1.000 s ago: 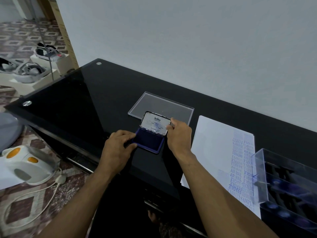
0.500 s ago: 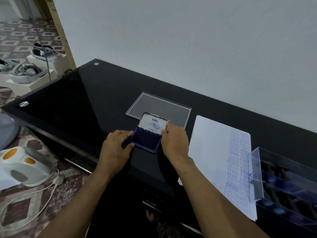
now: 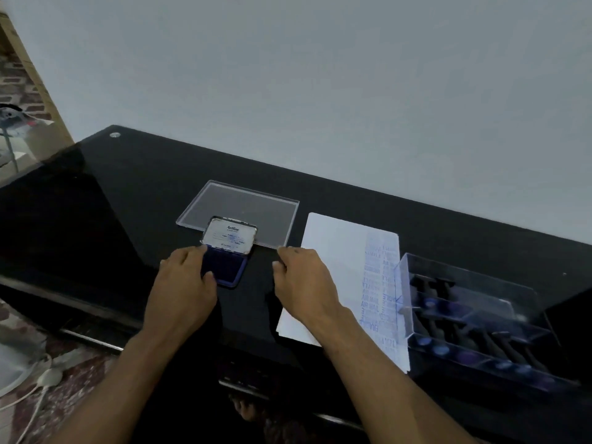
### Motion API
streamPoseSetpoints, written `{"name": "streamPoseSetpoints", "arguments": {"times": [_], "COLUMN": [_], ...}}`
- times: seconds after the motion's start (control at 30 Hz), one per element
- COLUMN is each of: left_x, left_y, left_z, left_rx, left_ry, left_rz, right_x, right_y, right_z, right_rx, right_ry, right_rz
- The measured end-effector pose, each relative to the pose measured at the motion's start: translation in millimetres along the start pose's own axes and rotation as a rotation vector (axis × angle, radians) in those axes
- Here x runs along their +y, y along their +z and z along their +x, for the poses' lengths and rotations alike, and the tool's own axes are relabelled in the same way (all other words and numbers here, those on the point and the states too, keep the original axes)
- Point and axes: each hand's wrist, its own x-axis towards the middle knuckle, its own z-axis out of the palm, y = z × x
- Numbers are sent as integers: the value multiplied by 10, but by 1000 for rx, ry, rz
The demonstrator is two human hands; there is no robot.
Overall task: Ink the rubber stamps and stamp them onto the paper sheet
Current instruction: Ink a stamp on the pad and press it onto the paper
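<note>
A blue ink pad (image 3: 229, 267) lies open on the black glass table (image 3: 128, 193), its metal lid (image 3: 230, 236) tilted up at the back. My left hand (image 3: 184, 283) grips the pad's left edge between thumb and fingers. My right hand (image 3: 302, 280) hovers to the right of the pad, fingers loosely curled, holding nothing. The white paper sheet (image 3: 336, 261) lies right of that hand, with columns of blue stamp prints along its right side. A clear plastic box (image 3: 474, 318) at the right holds several black-handled rubber stamps.
A flat clear plastic lid (image 3: 243, 206) lies behind the ink pad. A grey wall runs along the table's far edge. On the tiled floor at the left lie a white object and a cable (image 3: 35, 389).
My right hand has let go of the ink pad's lid and moved right, away from the pad. The lid stays up. My left hand keeps its hold. The camera view has shifted right.
</note>
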Motion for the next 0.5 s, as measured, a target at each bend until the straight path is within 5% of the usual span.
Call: {"name": "streamPoseSetpoints", "arguments": {"times": [0.5], "left_x": [2091], "left_y": [580], "left_z": [-251], "left_rx": [-157], "left_ry": [425], "left_rz": [-124], "right_x": [1343], "right_y": [-1126], "right_z": [-713], "right_rx": [225], "right_ry": [291], "right_rz": [-122]}}
